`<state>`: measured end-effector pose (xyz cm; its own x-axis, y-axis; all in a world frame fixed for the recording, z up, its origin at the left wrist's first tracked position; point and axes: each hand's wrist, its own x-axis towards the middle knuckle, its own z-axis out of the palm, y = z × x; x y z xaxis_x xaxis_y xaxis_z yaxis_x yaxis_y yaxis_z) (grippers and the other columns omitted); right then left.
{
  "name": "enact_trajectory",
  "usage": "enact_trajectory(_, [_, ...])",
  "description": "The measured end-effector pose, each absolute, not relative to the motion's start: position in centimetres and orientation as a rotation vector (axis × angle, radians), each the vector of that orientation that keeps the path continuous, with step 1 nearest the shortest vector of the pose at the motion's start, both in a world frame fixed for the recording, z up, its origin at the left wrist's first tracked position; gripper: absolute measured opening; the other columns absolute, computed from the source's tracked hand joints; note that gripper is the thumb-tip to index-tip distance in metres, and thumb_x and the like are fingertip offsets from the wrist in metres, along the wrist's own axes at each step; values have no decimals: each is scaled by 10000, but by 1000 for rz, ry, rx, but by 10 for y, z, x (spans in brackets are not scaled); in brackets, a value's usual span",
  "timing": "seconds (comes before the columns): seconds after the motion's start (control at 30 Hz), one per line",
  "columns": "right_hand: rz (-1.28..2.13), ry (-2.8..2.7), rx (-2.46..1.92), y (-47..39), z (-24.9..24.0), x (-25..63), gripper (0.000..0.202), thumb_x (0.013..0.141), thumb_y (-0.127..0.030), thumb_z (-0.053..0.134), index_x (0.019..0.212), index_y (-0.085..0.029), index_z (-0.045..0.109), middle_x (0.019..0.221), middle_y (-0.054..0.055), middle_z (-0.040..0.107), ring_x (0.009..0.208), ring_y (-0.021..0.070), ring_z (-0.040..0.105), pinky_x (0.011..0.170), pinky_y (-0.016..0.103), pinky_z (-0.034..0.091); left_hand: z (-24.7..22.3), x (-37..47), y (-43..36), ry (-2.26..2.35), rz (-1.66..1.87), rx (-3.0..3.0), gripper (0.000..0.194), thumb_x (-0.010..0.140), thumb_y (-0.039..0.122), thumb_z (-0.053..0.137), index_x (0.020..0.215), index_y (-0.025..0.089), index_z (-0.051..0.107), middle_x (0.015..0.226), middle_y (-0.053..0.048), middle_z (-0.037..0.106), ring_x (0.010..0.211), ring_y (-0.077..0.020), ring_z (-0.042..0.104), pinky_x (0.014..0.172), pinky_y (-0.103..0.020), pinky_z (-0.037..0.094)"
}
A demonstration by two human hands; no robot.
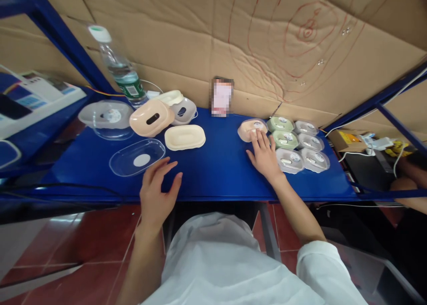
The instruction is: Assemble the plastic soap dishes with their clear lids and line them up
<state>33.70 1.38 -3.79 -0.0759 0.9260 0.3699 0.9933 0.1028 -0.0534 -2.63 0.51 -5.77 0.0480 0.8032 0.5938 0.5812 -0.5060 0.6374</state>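
Currently the right hand (263, 158) rests its fingers on the near side of a lidded peach box (245, 132), which sits on the blue counter (223, 174); these fingers are slightly spread, thumb apart. Just right of the peach box stand 2 green boxes (285, 140) and 4 grey boxes (311, 142). Well to the left, the left hand (159, 189) holds nothing, its thumb apart from its bent fingers, near a clear lid (126, 160) and a cream tray (185, 137).
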Motion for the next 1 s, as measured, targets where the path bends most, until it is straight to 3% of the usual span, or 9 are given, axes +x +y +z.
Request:
enact_trajectory(0.23, [-383,-2122,-2066,49,-40,335,596,1066,-237,500,1644,-107,430,1727,213,390,1589,401,378,1293,626,284,-62,-46,12,1747,1500,2139,312,982,262,698,1293,244,706,1520,-148,577,1447,-373,540,1216,-605,452])
enact_trajectory(0.4, [-262,-2091,-2144,78,-42,341,572,1052,-197,467,1616,-105,481,1701,210,437,1550,392,443,1260,603,349,-57,-55,15,2021,1234,1963,392,1013,327,628,1385,206,634,1643,-204,436,1566,-475,379,1268,-769,243])
enact_trajectory(0.5, [-200,-2068,-2107,83,-46,341,604,1059,-221,476,1654,-124,428,1744,200,364,1602,376,377,1292,587,313,-57,-58,13,2129,1019,1865,421,1031,400,575,1399,199,612,1579,-224,513,1552,-500,386,1216,-825,244])
enact_trajectory(0.63, [-144,-2078,-2014,73,-49,338,572,1074,-246,481,1635,-135,459,1734,199,382,1604,358,379,1306,589,290,-57,-78,4,2117,835,1923,348,1011,455,542,1205,216,705,1298,-161,701,1351,-440,577,1136,-730,424])
enact_trajectory(0.8, [10,-2263,-1632,57,-44,320,477,1116,-322,460,1570,-208,552,1648,147,523,1531,312,480,1239,535,412,-44,-102,-12,2017,657,1967,329,976,579,544,974,323,751,1060,-73,738,1018,-389,672,929,-632,554])
enact_trajectory(1.0, [124,-2471,-1131,37,-35,276,492,1138,-432,481,1579,-224,545,1638,145,544,1503,274,524,1228,496,432,-48,-50,-11,1637,718,2111,274,1013,508,570,1007,306,756,1131,-46,763,1145,-334,684,981,-511,564])
